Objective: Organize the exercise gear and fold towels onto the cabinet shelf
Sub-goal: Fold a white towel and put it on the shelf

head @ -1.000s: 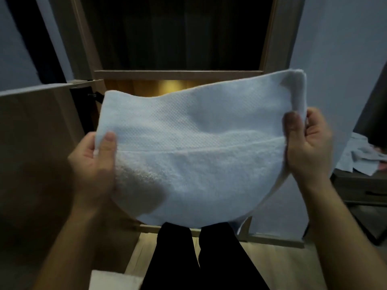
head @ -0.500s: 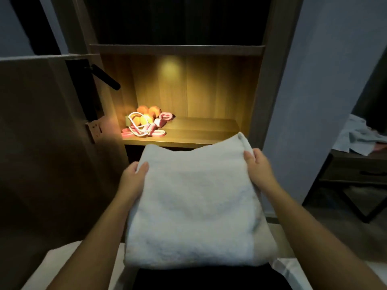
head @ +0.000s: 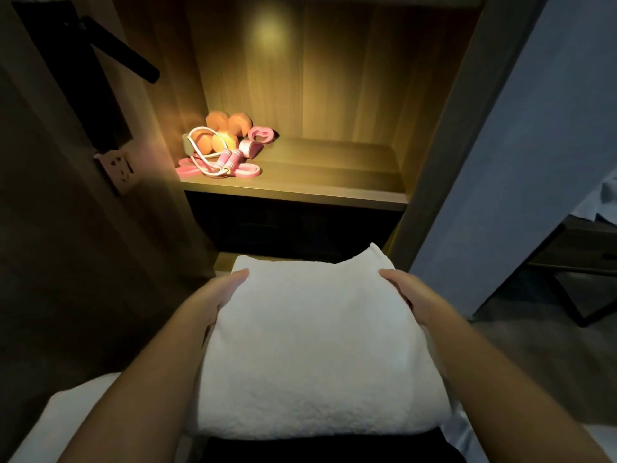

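Your left hand (head: 217,300) and right hand (head: 412,295) each clasp one side of the white folded terry-cloth towel (head: 317,349), thumbs lying on top and the other fingers hidden beneath it. The towel is a thick, nubbly rectangle with rounded fold edges, held flat in front of you, lower than the lit brown wood-grain cabinet shelf (head: 334,192) and short of its front lip. At the shelf's left rear sit rounded orange dumbbells (head: 228,123). A pink-handled skipping rope with a white cord (head: 213,162) is coiled against them, and a pink ring-shaped hand grip (head: 262,133) lies just beside. From the middle to the right cabinet wall you see only smooth shelf board. On your left, a dark wooden door with a black lever handle (head: 123,53) stands near your forearm. On your right a flat blue-grey wall panel (head: 521,155) rises close to the towel's far corner, with a dark metal-legged side table (head: 581,262) beyond it.
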Motion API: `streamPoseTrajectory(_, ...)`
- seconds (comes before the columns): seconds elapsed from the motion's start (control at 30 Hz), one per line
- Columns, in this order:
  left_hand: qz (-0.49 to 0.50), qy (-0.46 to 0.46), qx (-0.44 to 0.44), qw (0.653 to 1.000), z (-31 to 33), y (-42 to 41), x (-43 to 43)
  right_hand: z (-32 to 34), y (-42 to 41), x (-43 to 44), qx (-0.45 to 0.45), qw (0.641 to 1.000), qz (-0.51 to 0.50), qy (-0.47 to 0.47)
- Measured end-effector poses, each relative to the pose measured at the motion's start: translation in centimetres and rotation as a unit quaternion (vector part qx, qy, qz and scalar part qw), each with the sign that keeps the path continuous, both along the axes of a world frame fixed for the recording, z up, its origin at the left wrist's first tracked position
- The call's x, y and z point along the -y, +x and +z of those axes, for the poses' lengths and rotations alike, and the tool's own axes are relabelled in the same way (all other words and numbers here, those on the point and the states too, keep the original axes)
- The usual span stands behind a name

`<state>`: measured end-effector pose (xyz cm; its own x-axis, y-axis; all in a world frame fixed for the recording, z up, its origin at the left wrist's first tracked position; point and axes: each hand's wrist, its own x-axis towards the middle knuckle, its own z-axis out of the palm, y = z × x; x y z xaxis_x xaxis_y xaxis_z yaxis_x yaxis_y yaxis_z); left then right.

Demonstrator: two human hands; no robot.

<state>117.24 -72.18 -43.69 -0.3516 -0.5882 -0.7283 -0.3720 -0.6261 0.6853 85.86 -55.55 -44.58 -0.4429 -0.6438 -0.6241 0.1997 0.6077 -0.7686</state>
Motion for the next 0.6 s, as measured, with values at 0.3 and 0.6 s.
streamPoseTrajectory(0.3,0.132,-0.194,0.094,0.967,-3.8,-2.7,1.2,-3.3,0.4,1.4,0.048,0.995,-0.093,0.001)
streamPoseTrajectory(0.6,0.077,-0.248,0.03,0.965,-4.5,-3.7,5.3,-3.9,-0.4,3.5,-0.036,0.994,-0.055,-0.089)
